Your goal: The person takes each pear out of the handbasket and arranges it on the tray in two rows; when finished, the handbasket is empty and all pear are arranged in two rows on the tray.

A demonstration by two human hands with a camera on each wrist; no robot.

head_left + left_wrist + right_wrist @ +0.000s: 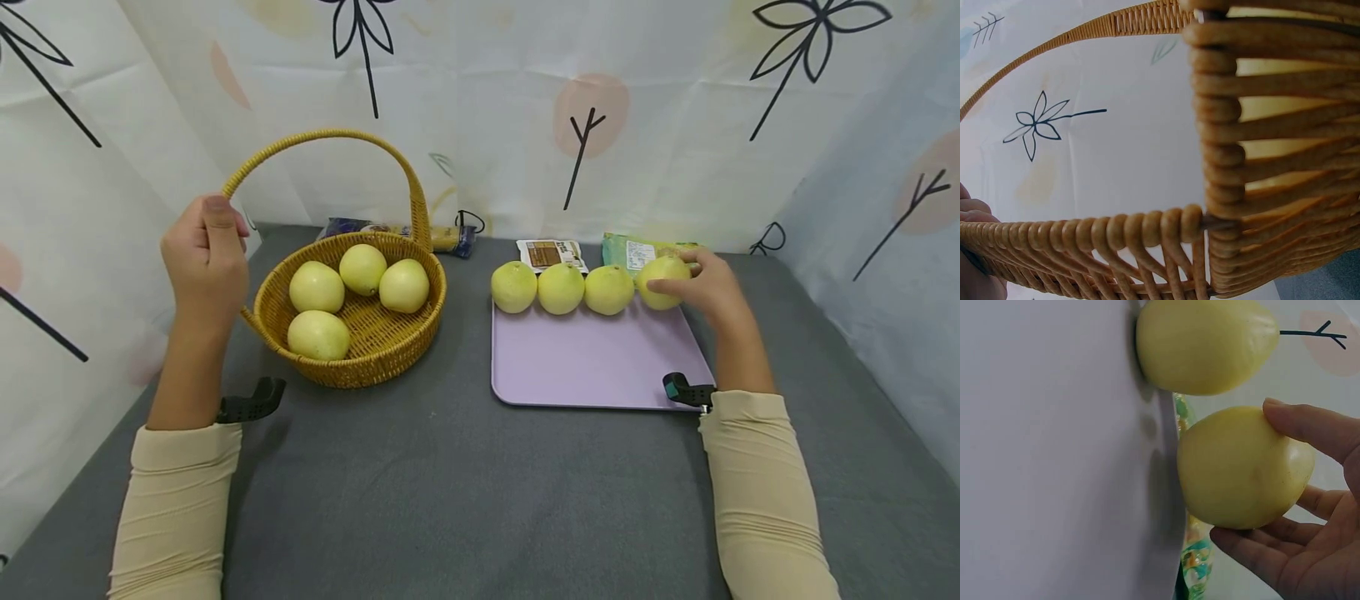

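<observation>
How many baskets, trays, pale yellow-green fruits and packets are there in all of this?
Woven basket: 1
Lilac tray: 1
Fruits: 8 (4 in the basket, 4 in a row at the tray's far edge)
Packets: 3
Total: 13

- Basket (360,375): woven from wicker-like strands, rounded and ridged, with a slight varnish-like sheen.
- Handle (322,134): tightly wrapped in the same material, ribbed.
- Fruit (1238,469): smooth-skinned, softly glossy.
- Tray (585,358): smooth, low-sheen, apparently plastic.
- Tablecloth (450,492): matt cloth, faintly creased.
- Curtain (487,67): thin, printed, wrinkled, cloth or plastic sheeting; the pictures did not settle which.
- Green packet (618,248): shiny, crinkled plastic film.
- Sleeves (180,500): soft, matt cloth, rucked.
- Straps (251,402): dark, rubber-like or plastic.
</observation>
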